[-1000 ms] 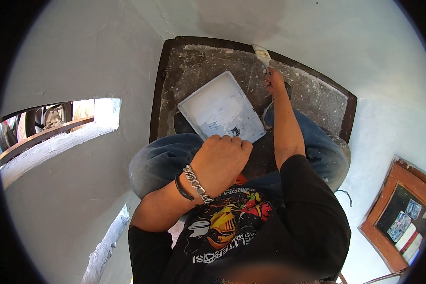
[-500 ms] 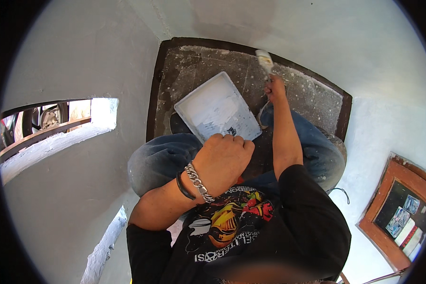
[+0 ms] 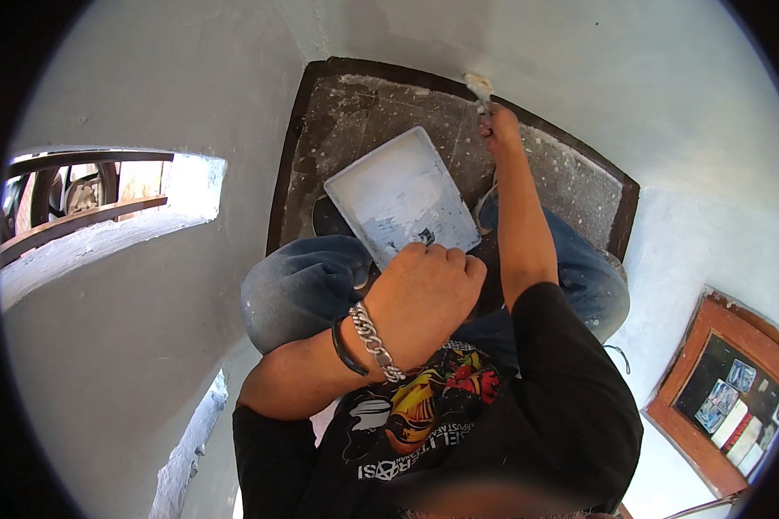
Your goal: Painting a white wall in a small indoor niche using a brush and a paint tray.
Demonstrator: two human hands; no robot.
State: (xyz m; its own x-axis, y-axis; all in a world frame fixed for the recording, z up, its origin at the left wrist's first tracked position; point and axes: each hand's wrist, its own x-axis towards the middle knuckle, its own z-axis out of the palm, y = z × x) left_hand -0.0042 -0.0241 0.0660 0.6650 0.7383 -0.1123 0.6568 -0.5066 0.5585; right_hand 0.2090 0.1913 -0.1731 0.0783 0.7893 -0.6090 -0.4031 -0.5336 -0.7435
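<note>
Right hand (image 3: 499,130) — fingers closed round brush (image 3: 478,85); left hand (image 3: 428,290) — curled by tray (image 3: 371,160), grip hidden.

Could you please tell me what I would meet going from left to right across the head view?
Barred opening in the grey wall → white rectangular paint tray → right grip holding a paint-smeared white brush → orange-brown wooden frame around a dark panel.

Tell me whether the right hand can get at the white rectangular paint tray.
Likely yes: the right hand, holding a pale flat paintbrush, is right of the tray, with nothing visible between them.
</note>
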